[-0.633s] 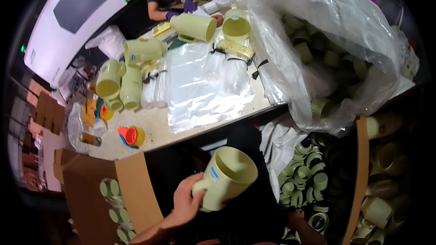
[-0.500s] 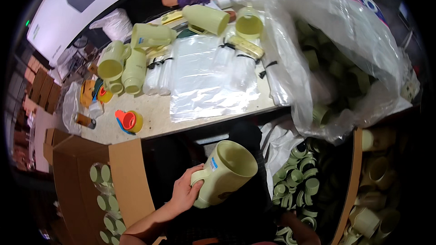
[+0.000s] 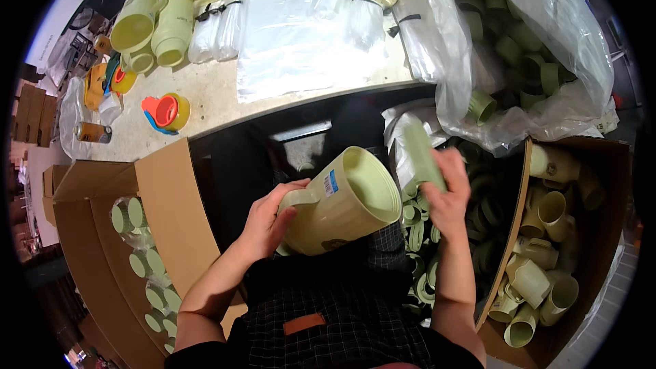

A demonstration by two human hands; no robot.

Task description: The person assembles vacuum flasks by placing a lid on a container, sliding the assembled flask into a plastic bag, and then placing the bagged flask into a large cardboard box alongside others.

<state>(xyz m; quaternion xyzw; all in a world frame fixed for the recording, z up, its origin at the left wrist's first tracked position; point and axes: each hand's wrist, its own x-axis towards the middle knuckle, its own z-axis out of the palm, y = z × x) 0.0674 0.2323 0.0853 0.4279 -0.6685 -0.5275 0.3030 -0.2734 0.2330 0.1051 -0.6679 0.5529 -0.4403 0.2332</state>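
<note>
My left hand [image 3: 265,224] is closed around the handle of a pale green pitcher [image 3: 328,215]. The pitcher lies tilted over my lap, its wide mouth facing right, with a blue-and-white sticker near the rim. To its right, my right hand [image 3: 449,195] grips a green lid [image 3: 419,154], smeared by motion and apart from the pitcher. Below that hand, many green lids and ring-shaped pieces [image 3: 425,280] lie heaped.
A cardboard box of pitchers [image 3: 536,260] stands at right; a box with wrapped green cups [image 3: 145,263] at left. Ahead, the table [image 3: 219,99] bears clear plastic bags [image 3: 301,61], more pitchers [image 3: 171,34] and an orange-and-yellow tape dispenser [image 3: 167,113]. A large plastic sack [image 3: 454,82] holds green cups.
The view has tipped downward. My right hand has come up out of the heap of lids with one in its grip. My left hand keeps the pitcher by its handle.
</note>
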